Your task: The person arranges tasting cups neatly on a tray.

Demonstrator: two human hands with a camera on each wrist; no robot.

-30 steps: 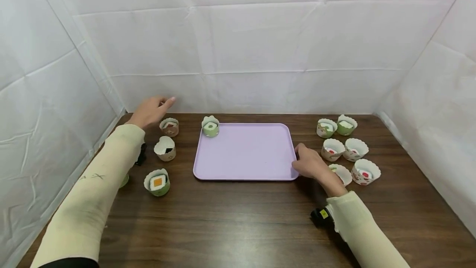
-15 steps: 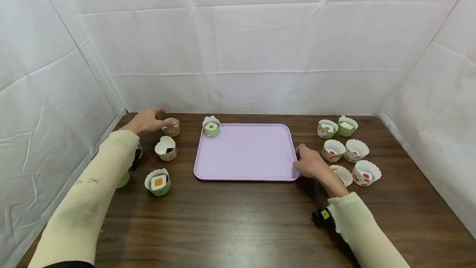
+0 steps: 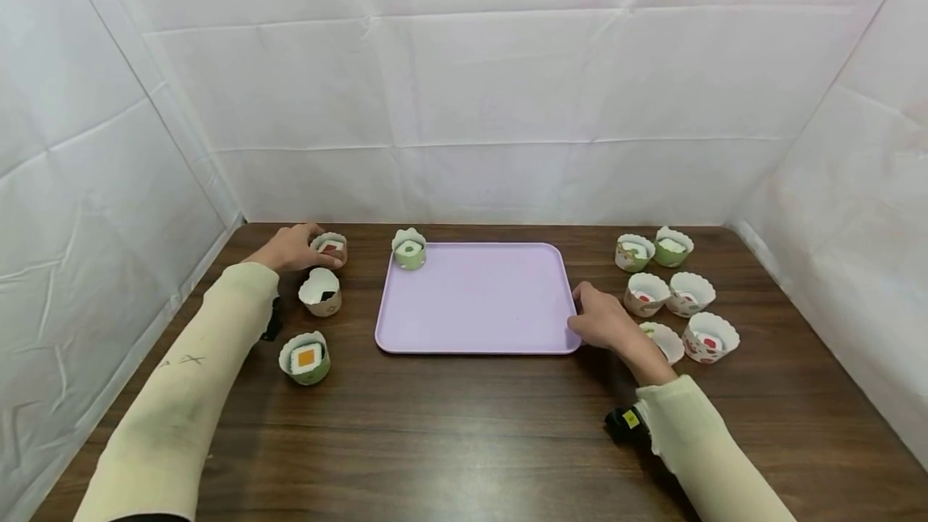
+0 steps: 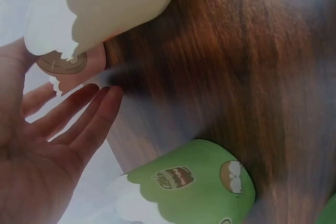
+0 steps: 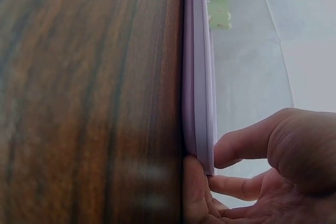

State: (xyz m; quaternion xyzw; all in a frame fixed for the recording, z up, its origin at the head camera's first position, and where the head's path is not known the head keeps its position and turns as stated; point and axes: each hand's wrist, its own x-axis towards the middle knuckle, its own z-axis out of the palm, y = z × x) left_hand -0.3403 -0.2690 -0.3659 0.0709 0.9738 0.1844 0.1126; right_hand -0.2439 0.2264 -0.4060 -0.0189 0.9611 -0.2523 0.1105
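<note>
Beyond seemingly X-marked sleeve (image 3: 187, 373), hand (image 3: 290, 250) around cup (image 3: 332, 247).

Creased white sheeting (image 3: 493, 79) borders the brown wooden table (image 3: 449, 441).

Creased white sheeting (image 3: 493, 87), perhaps cloth, backs the brown table (image 3: 435, 433).

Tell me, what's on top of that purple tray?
On the purple tray, one green paper cup stands at the far left corner; the pale piece inside hides its bottom. The right hand grips the near right corner, covering part of it.
</note>
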